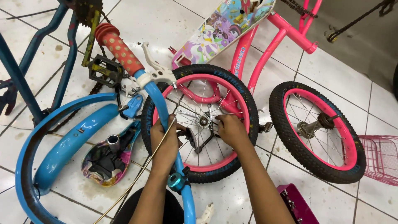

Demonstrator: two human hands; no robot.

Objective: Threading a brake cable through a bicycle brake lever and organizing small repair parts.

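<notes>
Both hands work at the hub point(203, 121) of a pink-rimmed wheel point(200, 123) lying on the tiled floor point(331, 66), in the middle of the scene. The left hand point(164, 141) has its fingers curled near the axle, beside a blue handlebar point(162, 108) and a thin cable point(141, 176); what they grip I cannot tell. The right hand point(232, 130) has its fingers bent onto the spokes just right of the hub, seemingly pinching something small. This looks like fitting or loosening at the axle; the next move likely calls for steadying the wheel while turning the part. A second wheel point(317, 132) lies to the right.
</notes>
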